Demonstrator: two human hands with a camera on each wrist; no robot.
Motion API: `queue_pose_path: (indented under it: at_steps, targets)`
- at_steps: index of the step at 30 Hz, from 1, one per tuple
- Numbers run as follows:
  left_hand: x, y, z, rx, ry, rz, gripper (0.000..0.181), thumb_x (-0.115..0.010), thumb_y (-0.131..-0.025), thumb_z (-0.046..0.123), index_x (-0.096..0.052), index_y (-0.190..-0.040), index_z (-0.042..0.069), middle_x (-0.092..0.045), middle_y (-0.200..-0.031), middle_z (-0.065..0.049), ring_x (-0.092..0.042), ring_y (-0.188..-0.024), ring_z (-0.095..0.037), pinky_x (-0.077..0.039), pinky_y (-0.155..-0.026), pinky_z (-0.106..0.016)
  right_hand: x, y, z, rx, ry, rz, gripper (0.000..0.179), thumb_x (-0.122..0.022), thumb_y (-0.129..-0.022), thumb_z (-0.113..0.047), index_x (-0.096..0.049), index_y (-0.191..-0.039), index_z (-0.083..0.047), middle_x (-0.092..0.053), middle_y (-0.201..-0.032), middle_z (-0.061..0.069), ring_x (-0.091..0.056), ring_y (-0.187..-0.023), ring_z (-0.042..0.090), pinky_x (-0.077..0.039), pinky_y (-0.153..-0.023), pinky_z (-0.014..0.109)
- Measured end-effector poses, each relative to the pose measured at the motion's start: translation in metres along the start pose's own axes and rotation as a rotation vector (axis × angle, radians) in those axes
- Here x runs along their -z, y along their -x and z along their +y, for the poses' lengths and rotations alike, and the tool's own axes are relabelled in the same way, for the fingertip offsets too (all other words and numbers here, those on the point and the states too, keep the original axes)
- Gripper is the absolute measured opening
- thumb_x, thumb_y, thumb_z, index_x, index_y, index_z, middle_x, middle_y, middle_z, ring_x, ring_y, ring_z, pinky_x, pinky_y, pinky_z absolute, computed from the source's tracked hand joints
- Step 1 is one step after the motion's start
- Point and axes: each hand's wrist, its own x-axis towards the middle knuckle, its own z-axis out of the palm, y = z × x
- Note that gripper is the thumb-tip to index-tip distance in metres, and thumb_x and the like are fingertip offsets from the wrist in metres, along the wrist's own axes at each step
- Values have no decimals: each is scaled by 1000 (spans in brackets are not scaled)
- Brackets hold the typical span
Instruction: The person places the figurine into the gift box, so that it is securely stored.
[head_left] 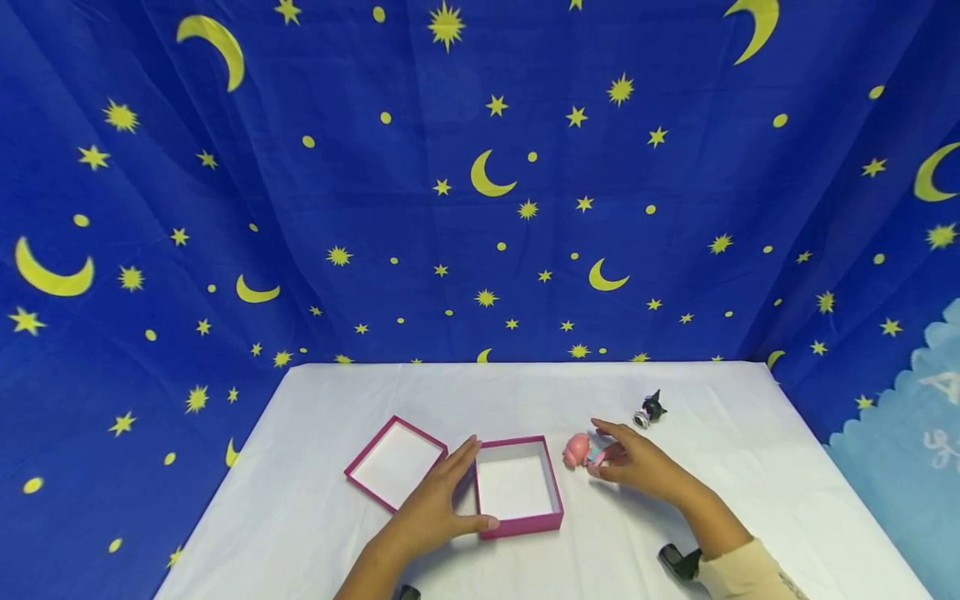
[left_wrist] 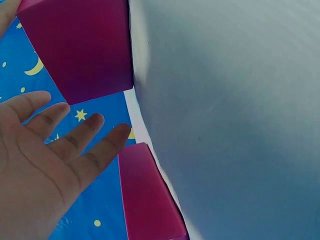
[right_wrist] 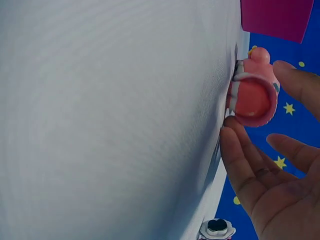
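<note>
An uncovered square box (head_left: 522, 526) with magenta walls and a white inside stands near the middle of the table. My left hand (head_left: 438, 510) is spread beside its left wall, thumb at the front left corner. In the left wrist view the fingers (left_wrist: 87, 134) are apart and straight, below the box's magenta wall (left_wrist: 85, 50). A small pink toy figurine (head_left: 577, 451) lies to the right of the box. My right hand (head_left: 637, 461) reaches over its lower end, thumb and fingers spread. In the right wrist view fingertips are right at the figurine (right_wrist: 256, 95), not curled round it.
The matching magenta lid (head_left: 367, 490) lies inside-up left of the box, partly behind my left hand. A black and white figurine (head_left: 652, 408) lies beyond my right hand. A blue cloth (head_left: 480, 225) with moons and stars hangs behind the white-covered table (head_left: 300, 542).
</note>
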Motion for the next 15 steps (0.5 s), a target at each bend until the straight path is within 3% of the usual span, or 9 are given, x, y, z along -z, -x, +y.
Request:
queue_pose_path:
  at_steps: [4,9,15]
  targets:
    - [1,-1,0,15,8,-3,110,-78,-73,66,-23,-162,31,-22,-170,8,-26,-155,-32,-29,-123,-59,1,0,0,-25,-16,-28,83,-81,-84,-19,-38,-153,1,-60,-126,24,-69,-95,16,-60,-76,21]
    - [2,-1,1,47,7,2,112,-79,-72,66,-22,-162,30,-25,-169,4,-29,-154,-33,-30,-122,-60,0,0,1,-34,-31,-59,84,-82,-83,-18,-39,-153,0,-71,-101,8,-67,-84,8,-59,-70,22]
    - [2,-3,-1,45,15,-4,112,-79,-72,66,-22,-162,31,-26,-169,0,-30,-154,-34,-29,-122,-60,-3,-1,3,-24,-22,-65,76,-83,-82,-18,-48,-148,-3,-73,-103,6,-67,-90,8,-56,-71,21]
